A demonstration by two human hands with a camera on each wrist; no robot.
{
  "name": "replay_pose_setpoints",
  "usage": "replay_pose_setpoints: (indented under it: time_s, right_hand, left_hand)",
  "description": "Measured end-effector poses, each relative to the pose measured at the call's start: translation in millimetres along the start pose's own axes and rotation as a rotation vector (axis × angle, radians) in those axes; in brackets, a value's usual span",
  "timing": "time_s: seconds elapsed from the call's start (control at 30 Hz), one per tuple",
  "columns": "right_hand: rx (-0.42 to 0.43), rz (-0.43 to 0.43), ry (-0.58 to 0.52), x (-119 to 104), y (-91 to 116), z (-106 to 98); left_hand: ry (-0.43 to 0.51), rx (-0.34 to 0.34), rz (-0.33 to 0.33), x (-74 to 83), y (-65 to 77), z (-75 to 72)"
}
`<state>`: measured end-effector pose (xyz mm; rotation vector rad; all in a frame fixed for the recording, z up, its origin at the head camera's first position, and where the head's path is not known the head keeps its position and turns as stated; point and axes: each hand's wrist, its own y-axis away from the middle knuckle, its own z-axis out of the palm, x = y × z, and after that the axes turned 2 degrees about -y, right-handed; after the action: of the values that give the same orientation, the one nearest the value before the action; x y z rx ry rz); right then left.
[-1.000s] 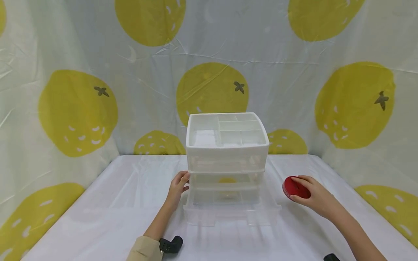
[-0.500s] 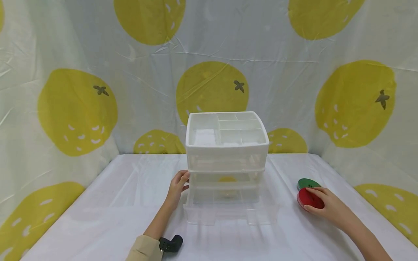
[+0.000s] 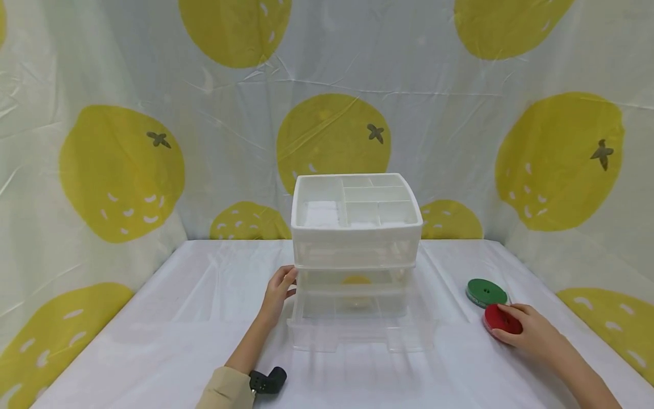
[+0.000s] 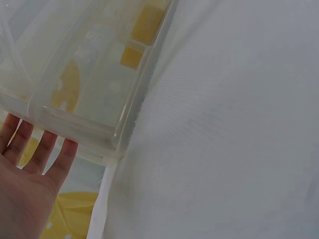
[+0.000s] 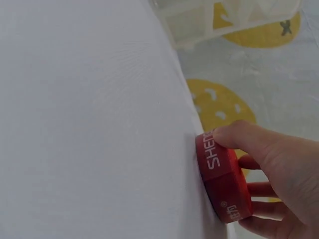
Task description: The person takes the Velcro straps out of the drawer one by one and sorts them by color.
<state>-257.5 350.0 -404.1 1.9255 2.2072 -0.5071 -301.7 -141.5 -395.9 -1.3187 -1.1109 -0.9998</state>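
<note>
My right hand (image 3: 535, 332) grips a flat red roll (image 3: 503, 319) on the white tabletop at the right, with the thumb and fingers round its rim. In the right wrist view, the red roll (image 5: 224, 177) shows white lettering on its side. A similar green roll (image 3: 485, 292) lies just behind it. My left hand (image 3: 276, 292) touches the left side of a white drawer organizer (image 3: 356, 248). In the left wrist view, the fingers of the left hand (image 4: 35, 174) are fairly straight against the organizer's clear plastic edge (image 4: 75, 124); its thumb is hidden.
The organizer's top tray (image 3: 321, 215) is divided into several compartments. At its bottom, a clear drawer (image 3: 360, 335) juts toward me. A curtain (image 3: 214, 130) printed with yellow fruit surrounds the white-covered table (image 3: 153, 352) at the back and sides.
My right hand has carried the red roll rightward and down onto the table, beside the green roll, which has come into sight. The left hand stays at the organizer's side.
</note>
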Motion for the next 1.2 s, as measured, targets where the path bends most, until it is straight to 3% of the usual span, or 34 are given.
replay_pose_setpoints:
  time_s: [0.33,1.07,1.2]
  right_hand:
    - [-0.038,0.093,-0.023,6.4,-0.9,1.5]
    - [-0.083,0.121,0.001,3.1,-1.8,5.0]
    - [-0.058,0.094,0.034,0.6,0.4,5.5]
  left_hand:
    - [0.0,0.01,0.016,0.2,4.2,-2.4]
    - [-0.016,0.012,0.004,-3.6,3.1,-5.9]
    - [-0.016,0.009,0.007,-2.8,2.5,-6.4]
